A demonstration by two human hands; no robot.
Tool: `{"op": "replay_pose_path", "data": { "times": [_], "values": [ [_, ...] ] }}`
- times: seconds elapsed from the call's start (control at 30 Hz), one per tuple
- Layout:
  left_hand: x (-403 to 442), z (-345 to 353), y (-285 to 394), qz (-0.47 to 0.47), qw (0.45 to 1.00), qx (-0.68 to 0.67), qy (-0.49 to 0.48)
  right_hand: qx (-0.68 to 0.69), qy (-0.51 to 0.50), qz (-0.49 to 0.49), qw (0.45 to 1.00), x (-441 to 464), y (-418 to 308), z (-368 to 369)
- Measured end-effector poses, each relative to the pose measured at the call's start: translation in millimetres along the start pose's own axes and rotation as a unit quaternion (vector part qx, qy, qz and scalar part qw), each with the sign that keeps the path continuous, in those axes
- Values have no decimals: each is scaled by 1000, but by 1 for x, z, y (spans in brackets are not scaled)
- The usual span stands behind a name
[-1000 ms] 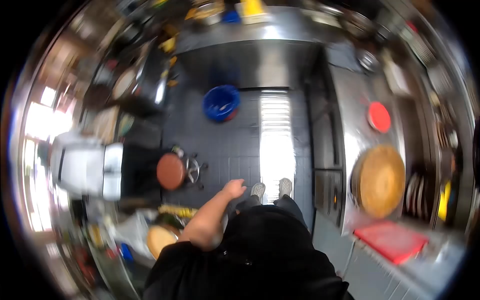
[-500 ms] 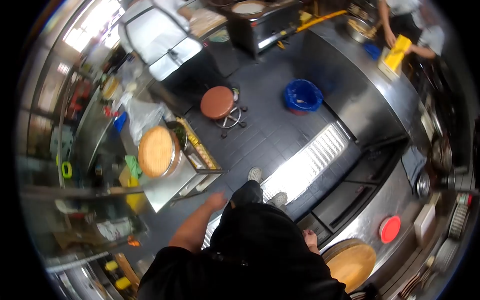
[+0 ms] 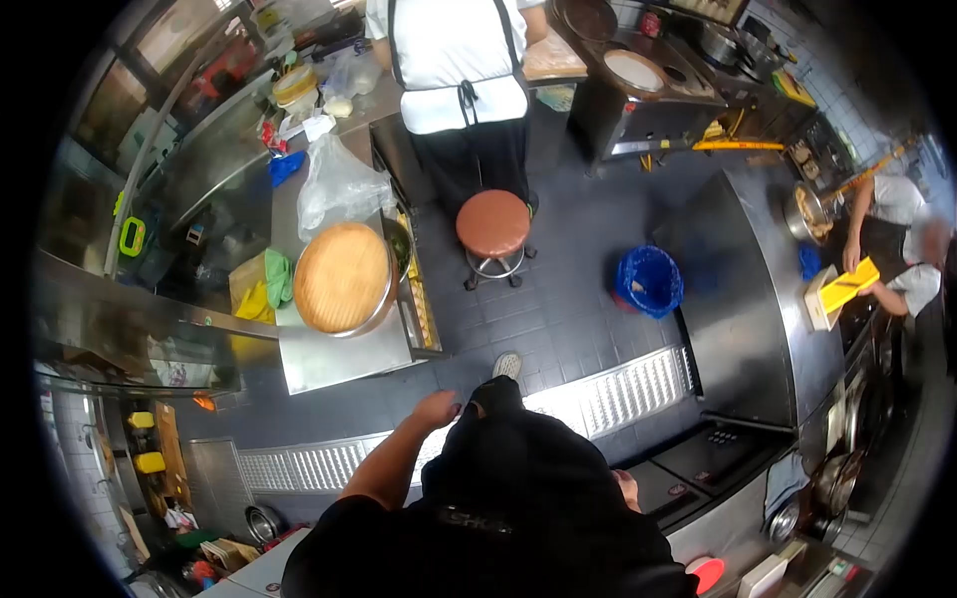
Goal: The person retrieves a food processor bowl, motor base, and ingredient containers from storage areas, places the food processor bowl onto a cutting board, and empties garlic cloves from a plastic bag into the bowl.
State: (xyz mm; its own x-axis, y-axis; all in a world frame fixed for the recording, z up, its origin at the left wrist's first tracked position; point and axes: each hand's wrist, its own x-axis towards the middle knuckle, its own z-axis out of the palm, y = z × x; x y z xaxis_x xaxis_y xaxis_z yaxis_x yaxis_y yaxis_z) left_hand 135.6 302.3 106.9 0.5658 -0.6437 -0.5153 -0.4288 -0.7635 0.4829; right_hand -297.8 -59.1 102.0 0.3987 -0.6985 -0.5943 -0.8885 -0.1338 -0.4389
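Note:
My left hand (image 3: 437,409) hangs in front of my left hip with its fingers curled in, and nothing shows in it. Its nearest surface is the corner of the steel counter (image 3: 344,361), a little ahead and apart from it. On that counter stands a round pot with a woven bamboo lid (image 3: 344,277). My right hand (image 3: 626,490) is low at my right side, partly covered by my black shirt, so its grip is unclear. Beside it are the dark fronts of a low cabinet (image 3: 688,488). One shoe (image 3: 507,365) points forward onto the floor.
A brown wheeled stool (image 3: 493,224) stands ahead, behind a person in a white apron (image 3: 462,70). A blue-lined bin (image 3: 650,282) sits right of it. A metal drain grate (image 3: 618,394) crosses the floor. At the right counter, another person's hands hold a yellow slicer (image 3: 847,284).
My view has turned right, and the scene has swung round with it. The stool and pot appear closer to upright. One of my shoes is now hidden. Both hands stay by my sides.

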Motion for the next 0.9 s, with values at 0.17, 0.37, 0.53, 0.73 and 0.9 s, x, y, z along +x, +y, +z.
{"op": "replay_pose_path", "data": {
  "times": [0.17, 0.37, 0.53, 0.73, 0.9],
  "values": [
    [83, -86, 60, 17, 998, -53, 29, 284, -11, 76, 956, 63, -19, -19],
    [151, -166, 116, 81, 994, -26, 74, 329, -73, 115, 934, 95, -59, -16],
    [192, -158, 130, 83, 995, -10, 49, 234, -48, 89, 967, 125, -42, 4],
    [214, -92, 72, -15, 995, 28, -96, 57, -46, 59, 996, 185, -27, -16],
    [203, -78, 62, -142, 979, 84, -121, 12, -70, -87, 994, 309, 66, -11]
  ]
}}
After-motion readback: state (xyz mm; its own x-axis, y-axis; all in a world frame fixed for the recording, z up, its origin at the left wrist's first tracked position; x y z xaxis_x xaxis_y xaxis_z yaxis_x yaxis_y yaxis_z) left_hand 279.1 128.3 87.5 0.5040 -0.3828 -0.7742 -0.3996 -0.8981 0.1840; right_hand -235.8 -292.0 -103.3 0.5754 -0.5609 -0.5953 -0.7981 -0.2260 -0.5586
